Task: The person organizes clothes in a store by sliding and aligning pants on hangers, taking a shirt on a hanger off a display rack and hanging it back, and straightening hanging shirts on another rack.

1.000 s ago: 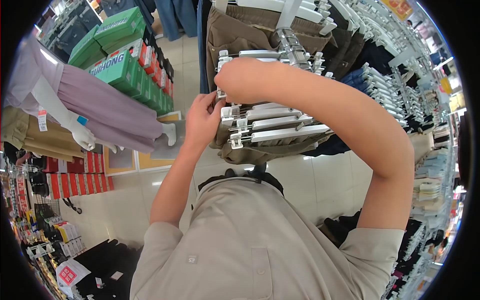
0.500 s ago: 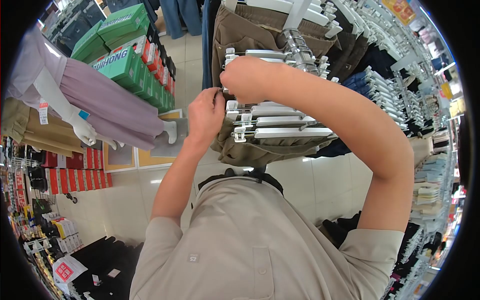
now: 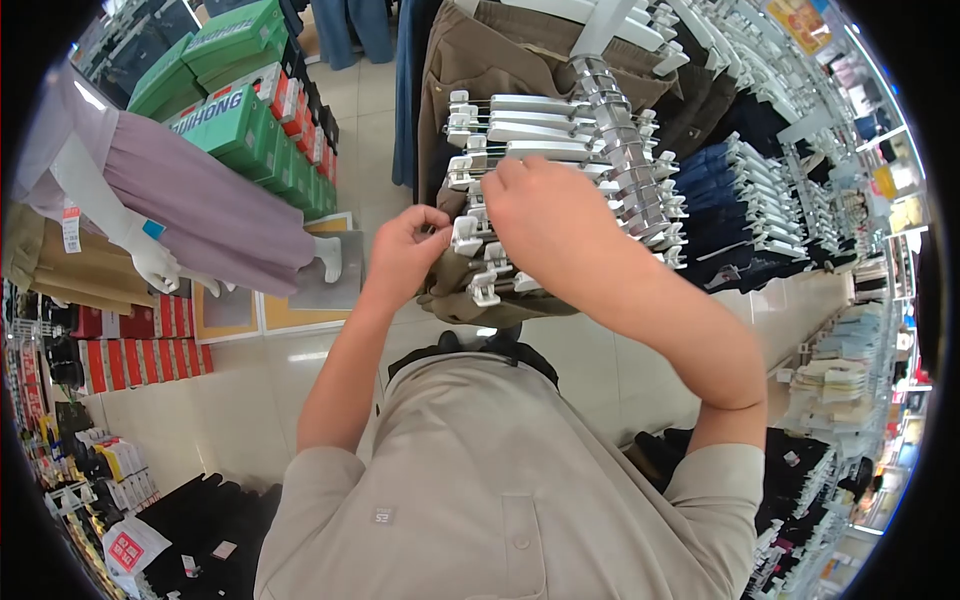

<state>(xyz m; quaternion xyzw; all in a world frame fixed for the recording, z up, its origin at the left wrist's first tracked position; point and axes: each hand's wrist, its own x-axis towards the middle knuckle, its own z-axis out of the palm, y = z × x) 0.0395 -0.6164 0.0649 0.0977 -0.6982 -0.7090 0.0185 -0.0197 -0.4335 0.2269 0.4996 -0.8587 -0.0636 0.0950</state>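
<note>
Brown trousers (image 3: 450,65) hang from white clip hangers (image 3: 540,128) on a rail with a row of metal hooks (image 3: 625,140). My left hand (image 3: 405,252) is at the left end of the hangers, thumb and forefinger bent close together beside a hanger clip (image 3: 466,235); whatever lies between the fingertips is too small to make out. Over the nearer hangers lies my right hand (image 3: 540,205), its fingers curled down. What it grips is hidden beneath it. Olive-brown cloth (image 3: 455,285) hangs below both hands.
At the left stands a mannequin in a lilac skirt (image 3: 200,190), near green shoe boxes (image 3: 230,125). Red boxes (image 3: 140,362) lie lower left. Dark jeans (image 3: 712,205) hang on the right, with folded pale garments (image 3: 830,385) beyond. Black clothes (image 3: 215,525) are at lower left.
My right hand has moved right and nearer my body, uncovering several hangers. My left hand has shifted slightly downward. The hangers on the rail now show more spread out.
</note>
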